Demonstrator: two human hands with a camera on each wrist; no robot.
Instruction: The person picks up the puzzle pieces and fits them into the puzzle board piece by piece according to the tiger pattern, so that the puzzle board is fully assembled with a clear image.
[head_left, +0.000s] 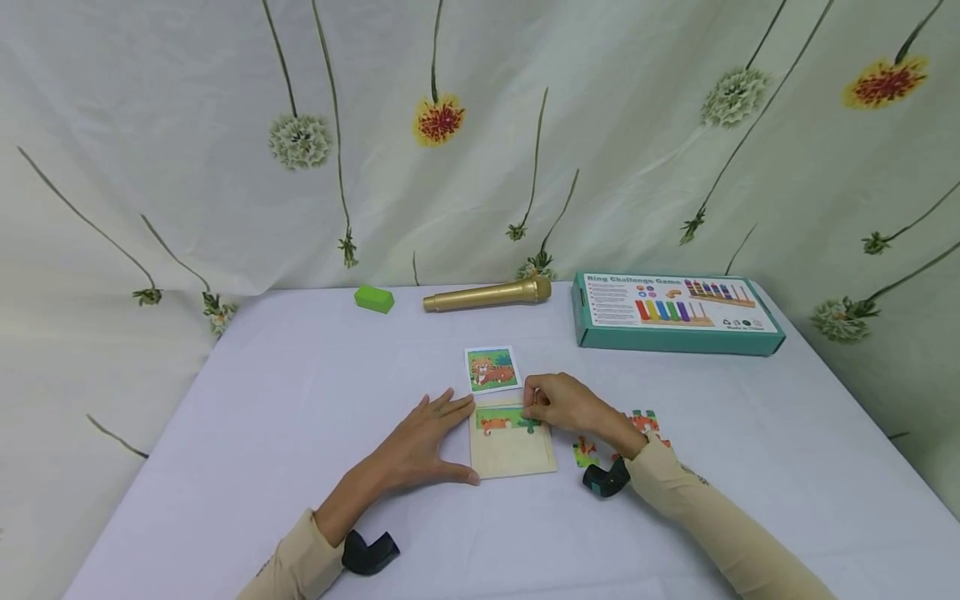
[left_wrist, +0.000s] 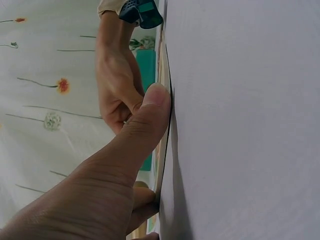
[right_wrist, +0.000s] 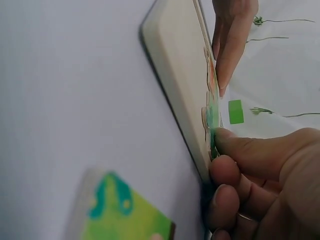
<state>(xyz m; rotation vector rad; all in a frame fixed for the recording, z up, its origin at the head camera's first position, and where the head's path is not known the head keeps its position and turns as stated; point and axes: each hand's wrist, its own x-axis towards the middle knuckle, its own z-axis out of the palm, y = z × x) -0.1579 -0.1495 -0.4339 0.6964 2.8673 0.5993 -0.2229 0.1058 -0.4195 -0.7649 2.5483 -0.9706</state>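
Observation:
A pale wooden puzzle board (head_left: pixel 513 457) lies on the table with a strip of joined jigsaw pieces (head_left: pixel 495 419) along its far edge. My left hand (head_left: pixel 426 443) spans the board's left side, its fingers spread and fairly straight. The left thumb (left_wrist: pixel 156 97) touches the near corner and a fingertip the far one. At the far right corner my right hand (head_left: pixel 567 404) pinches a green puzzle piece (right_wrist: pixel 213 142) against the board, partly covered by thumb and fingers. A tiger picture card (head_left: pixel 492 369) sits just beyond the board.
Right of the board lie loose puzzle pieces (head_left: pixel 585 452), some beneath the right forearm. Farther back are a green block (head_left: pixel 374 299), a gold toy microphone (head_left: pixel 487 296) and a teal game box (head_left: pixel 678 340). A flowered cloth (head_left: pixel 480 183) hangs behind the table.

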